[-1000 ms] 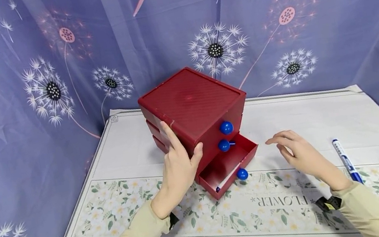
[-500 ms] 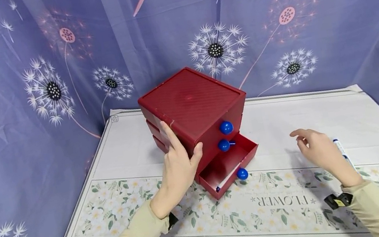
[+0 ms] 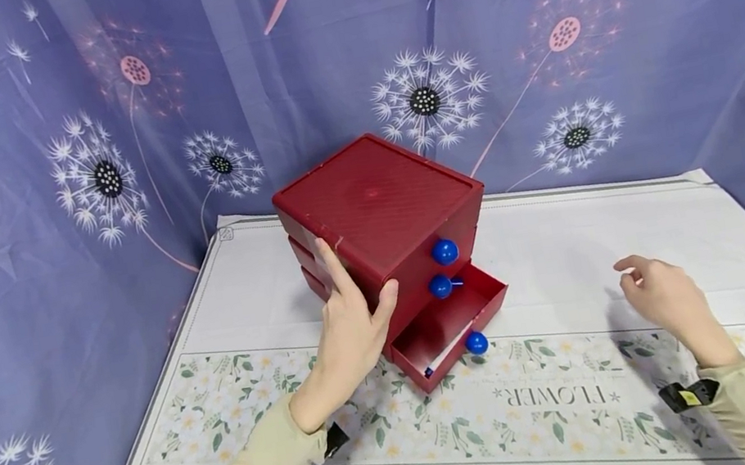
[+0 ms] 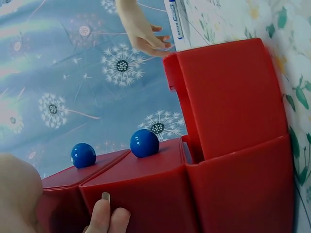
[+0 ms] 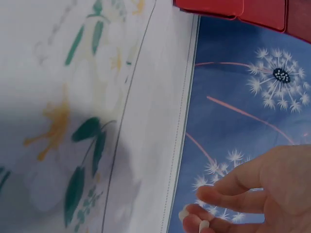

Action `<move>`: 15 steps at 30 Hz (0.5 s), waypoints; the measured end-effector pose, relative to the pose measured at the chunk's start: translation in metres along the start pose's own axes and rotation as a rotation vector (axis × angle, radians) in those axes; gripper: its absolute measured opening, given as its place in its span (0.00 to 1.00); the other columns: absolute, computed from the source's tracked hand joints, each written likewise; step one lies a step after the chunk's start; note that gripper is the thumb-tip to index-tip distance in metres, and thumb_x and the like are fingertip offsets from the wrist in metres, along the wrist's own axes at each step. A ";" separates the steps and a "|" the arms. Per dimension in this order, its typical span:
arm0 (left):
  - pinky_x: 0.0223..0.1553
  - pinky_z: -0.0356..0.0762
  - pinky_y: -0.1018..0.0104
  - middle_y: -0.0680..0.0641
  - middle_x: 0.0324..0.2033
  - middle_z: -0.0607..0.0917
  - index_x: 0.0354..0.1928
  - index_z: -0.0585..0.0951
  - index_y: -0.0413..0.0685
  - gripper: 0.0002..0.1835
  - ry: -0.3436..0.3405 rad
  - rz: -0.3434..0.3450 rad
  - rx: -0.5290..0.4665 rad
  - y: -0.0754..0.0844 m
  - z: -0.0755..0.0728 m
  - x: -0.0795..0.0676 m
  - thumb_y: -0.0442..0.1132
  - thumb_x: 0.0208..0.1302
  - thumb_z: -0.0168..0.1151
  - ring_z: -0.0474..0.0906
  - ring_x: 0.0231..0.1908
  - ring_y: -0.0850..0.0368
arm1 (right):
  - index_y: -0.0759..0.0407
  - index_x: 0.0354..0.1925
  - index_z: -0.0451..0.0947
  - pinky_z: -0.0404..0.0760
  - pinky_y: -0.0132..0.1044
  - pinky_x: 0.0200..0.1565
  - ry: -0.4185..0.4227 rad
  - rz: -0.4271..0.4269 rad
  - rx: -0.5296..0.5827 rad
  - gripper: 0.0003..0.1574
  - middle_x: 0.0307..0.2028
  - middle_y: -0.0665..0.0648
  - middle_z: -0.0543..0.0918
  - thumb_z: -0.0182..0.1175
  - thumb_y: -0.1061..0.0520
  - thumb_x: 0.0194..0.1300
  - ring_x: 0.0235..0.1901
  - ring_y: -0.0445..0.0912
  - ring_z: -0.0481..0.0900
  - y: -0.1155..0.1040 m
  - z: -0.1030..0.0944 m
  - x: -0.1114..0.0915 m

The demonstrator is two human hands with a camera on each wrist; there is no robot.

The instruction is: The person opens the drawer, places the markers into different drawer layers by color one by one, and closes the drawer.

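A red drawer cabinet (image 3: pixel 375 207) with blue ball knobs stands angled on the table, its bottom drawer (image 3: pixel 497 302) pulled out. Inside that drawer lies a slim white pen-like stick (image 3: pixel 449 350) with a dark blue end. My left hand (image 3: pixel 349 332) rests on the cabinet's near left side, index finger extended along the upper edge and thumb at the front corner. Over the table to the right, my right hand (image 3: pixel 671 296) hovers with loosely bent fingers and nothing in them. A white and blue marker (image 4: pixel 175 19) shows beside it in the left wrist view; the hand hides it in the head view.
A white table cover (image 3: pixel 545 235) with a floral strip (image 3: pixel 237 398) lies under the cabinet. Purple dandelion curtains (image 3: pixel 311 52) hang behind and at both sides. The open drawer's blue knob (image 3: pixel 477 343) juts out at the front.
My right hand has moved right, away from the open drawer, and now covers the marker in the head view. My left hand and the cabinet have stayed in place.
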State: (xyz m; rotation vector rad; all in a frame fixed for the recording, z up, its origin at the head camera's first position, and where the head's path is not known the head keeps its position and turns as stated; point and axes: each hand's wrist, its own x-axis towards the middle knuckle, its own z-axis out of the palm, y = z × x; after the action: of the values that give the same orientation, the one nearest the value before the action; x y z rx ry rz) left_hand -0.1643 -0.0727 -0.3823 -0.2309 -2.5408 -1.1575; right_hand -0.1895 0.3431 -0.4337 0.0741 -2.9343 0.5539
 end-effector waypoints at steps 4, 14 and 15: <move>0.47 0.82 0.48 0.36 0.34 0.80 0.75 0.26 0.50 0.55 -0.004 0.010 -0.015 -0.001 0.000 0.000 0.61 0.67 0.53 0.85 0.36 0.38 | 0.73 0.50 0.74 0.75 0.54 0.25 -0.009 0.034 -0.045 0.21 0.38 0.77 0.80 0.50 0.61 0.64 0.33 0.68 0.79 0.007 0.001 -0.004; 0.36 0.84 0.53 0.46 0.17 0.76 0.75 0.25 0.49 0.54 -0.021 0.037 -0.035 -0.001 -0.004 0.001 0.68 0.67 0.44 0.81 0.20 0.48 | 0.87 0.59 0.52 0.66 0.69 0.44 -0.245 0.270 -0.120 0.38 0.49 0.95 0.55 0.45 0.53 0.68 0.51 0.84 0.53 0.020 -0.005 -0.007; 0.35 0.83 0.55 0.46 0.17 0.76 0.74 0.25 0.49 0.54 -0.024 0.037 -0.040 0.000 -0.004 0.001 0.69 0.67 0.43 0.80 0.19 0.50 | 0.88 0.58 0.50 0.67 0.70 0.43 -0.286 0.291 -0.124 0.40 0.49 0.95 0.53 0.45 0.52 0.68 0.51 0.85 0.51 0.022 -0.006 -0.006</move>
State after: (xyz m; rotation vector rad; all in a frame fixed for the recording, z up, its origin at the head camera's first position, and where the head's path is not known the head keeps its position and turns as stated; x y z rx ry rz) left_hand -0.1647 -0.0758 -0.3795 -0.3018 -2.5246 -1.1998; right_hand -0.1840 0.3657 -0.4375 -0.3188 -3.2764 0.4269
